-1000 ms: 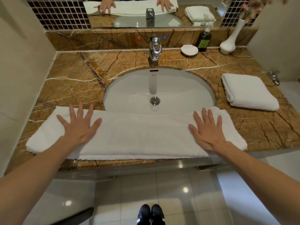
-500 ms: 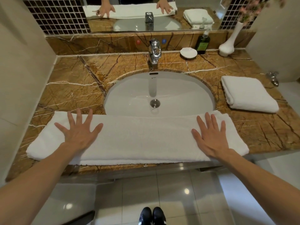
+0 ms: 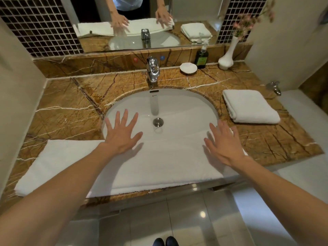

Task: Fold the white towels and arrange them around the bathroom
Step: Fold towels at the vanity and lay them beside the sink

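No grip: two hands (image 3: 122, 134) (image 3: 224, 144), two towels (image 3: 159, 162) (image 3: 250, 106).

1. The long towel (image 3: 159, 166) and the folded towel (image 3: 250, 106) are made of white terry cloth, matt and fuzzy.
2. The countertop (image 3: 71, 107) is done in brown veined marble, polished smooth.
3. The sink (image 3: 186, 103) is finished in glossy white ceramic.
4. The faucet (image 3: 153, 69) is plated in shiny chrome.
5. The floor tiles (image 3: 186, 221) are glazed, pretty reflective.
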